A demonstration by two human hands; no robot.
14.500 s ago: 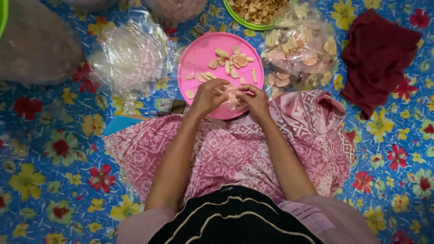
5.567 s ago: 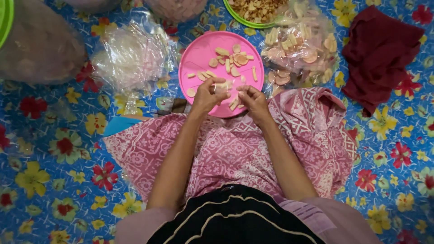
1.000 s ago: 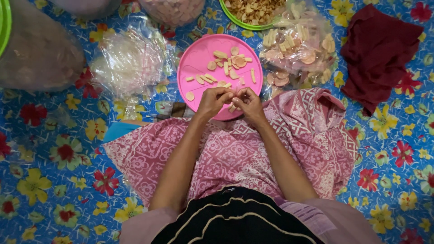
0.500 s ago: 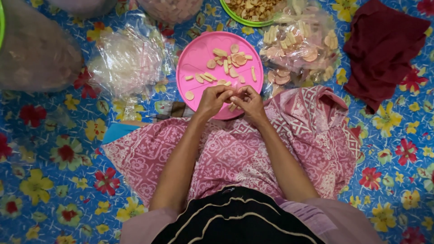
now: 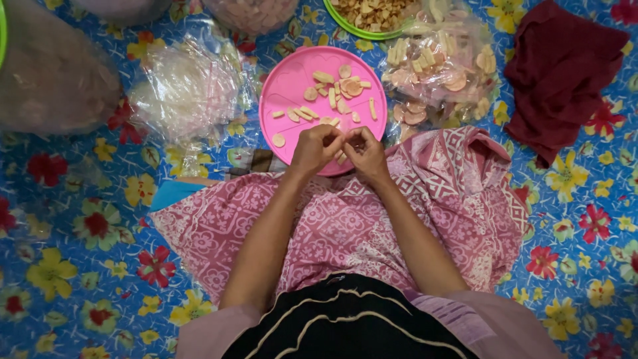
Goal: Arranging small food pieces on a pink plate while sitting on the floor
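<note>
— Hands barely moved vs half a sec ago; both sit at the near rim of the pink plate (image 5: pixel 282 86), just w/ more of the plate showing.

— Fingers?

— Left hand (image 5: pixel 315 147) & right hand (image 5: pixel 364 150) touching, fingertips pinched together on a small pale cracker piece (image 5: pixel 341 158) between them, over the plate's near edge.

— How'd it handle?

— Prob. light, thin, brittle; snaps easy. Best pinched by the edges, gently.

— Around the plate?

— More pale pieces (image 5: pixel 335 100) on it. Clear bag of crackers (image 5: pixel 438 73) just right of the plate, crumpled empty bags (image 5: pixel 186 93) left, green bowl (image 5: pixel 345 20) beyond it, maroon cloth (image 5: pixel 565 73) far right.
</note>
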